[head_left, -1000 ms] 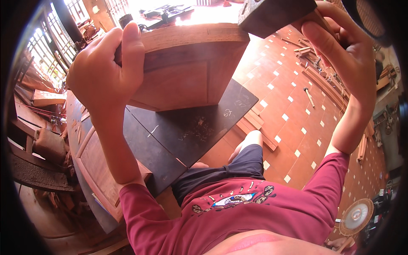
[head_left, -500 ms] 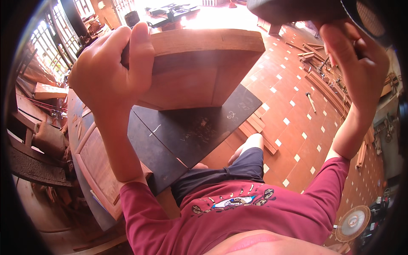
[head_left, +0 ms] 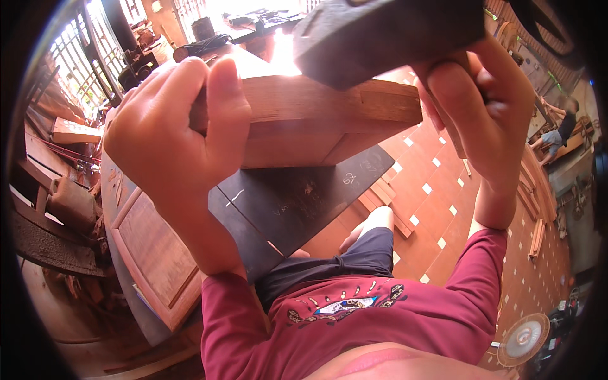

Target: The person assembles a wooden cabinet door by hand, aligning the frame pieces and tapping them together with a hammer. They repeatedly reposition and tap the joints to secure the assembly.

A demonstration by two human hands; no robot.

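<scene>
My left hand (head_left: 180,130) is closed round the left end of a framed wooden panel (head_left: 297,104), thumb over its top edge. The panel stands raised on a dark board (head_left: 310,199) with chalk-like marks. In my right hand (head_left: 484,114) is a mallet (head_left: 389,41), its fingers wrapped round the handle. The blocky dark head is over the right part of the panel's upper edge and hides some of it. Whether the head touches the wood I cannot tell.
Another framed wooden panel (head_left: 155,240) lies to the left, beside my left forearm. Wood strips (head_left: 383,196) lie on the tiled floor, with more stacked at the right. A fan (head_left: 522,339) stands at lower right. Another person (head_left: 560,130) is far off at the right.
The mallet has swung left and down from the upper right to the panel's top edge. My left hand and the panel have shifted slightly right and lower.
</scene>
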